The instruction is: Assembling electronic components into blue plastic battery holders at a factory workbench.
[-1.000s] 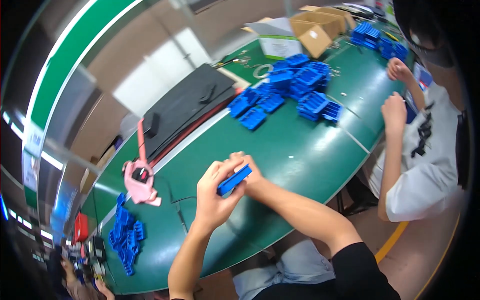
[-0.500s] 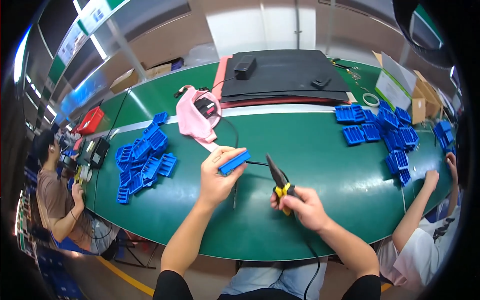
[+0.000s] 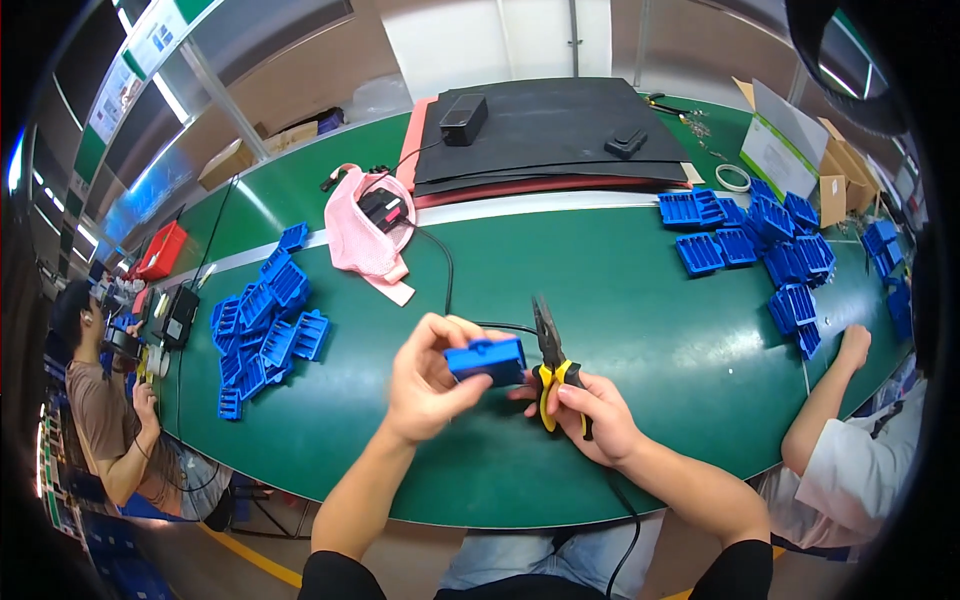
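The left hand (image 3: 425, 388) pinches a blue tray (image 3: 486, 358); just to its right, the right hand (image 3: 604, 422) grasps pliers (image 3: 549, 350), nose pointing away. Looks like readying tool for tray; next calls for a steady left grip, nose turned inward. Left of that hand, more trays (image 3: 258, 305) heap the tabletop (image 3: 470, 480).

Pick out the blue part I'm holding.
The blue part in your left hand, left of the pliers in your right hand. It is held up over the green table; those in the left and right piles lie on it.
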### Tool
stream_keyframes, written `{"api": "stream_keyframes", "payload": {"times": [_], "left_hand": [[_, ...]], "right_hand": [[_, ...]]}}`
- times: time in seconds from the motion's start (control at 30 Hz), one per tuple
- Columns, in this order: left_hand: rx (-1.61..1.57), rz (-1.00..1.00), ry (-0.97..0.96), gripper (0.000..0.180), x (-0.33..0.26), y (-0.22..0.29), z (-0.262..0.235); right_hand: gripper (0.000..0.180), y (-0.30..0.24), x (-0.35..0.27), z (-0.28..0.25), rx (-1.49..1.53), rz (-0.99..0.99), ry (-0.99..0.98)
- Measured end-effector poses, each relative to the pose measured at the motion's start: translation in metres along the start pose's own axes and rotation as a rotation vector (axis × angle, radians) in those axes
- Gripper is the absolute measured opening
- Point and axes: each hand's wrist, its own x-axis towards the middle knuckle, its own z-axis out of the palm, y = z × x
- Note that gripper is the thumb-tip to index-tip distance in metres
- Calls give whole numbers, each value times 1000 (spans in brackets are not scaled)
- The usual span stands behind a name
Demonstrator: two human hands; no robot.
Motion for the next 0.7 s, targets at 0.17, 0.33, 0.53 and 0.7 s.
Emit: {"api": "stream_keyframes", "payload": {"times": [0.17,0.33,0.53,0.7], "left_hand": [[745,139,-81,45,5,3,11],[778,120,10,36,4,-7,2],[868,150,200,34,9,7,-11],[884,217,228,37,9,11,-9]], "right_hand": [[42,-5,-1,-1,22,-86,41],[32,-7,1,0,-176,-114,81],[18,-4,-3,3,-459,-13,62],[20,-1,-5,8,-575,12,-19]]}}
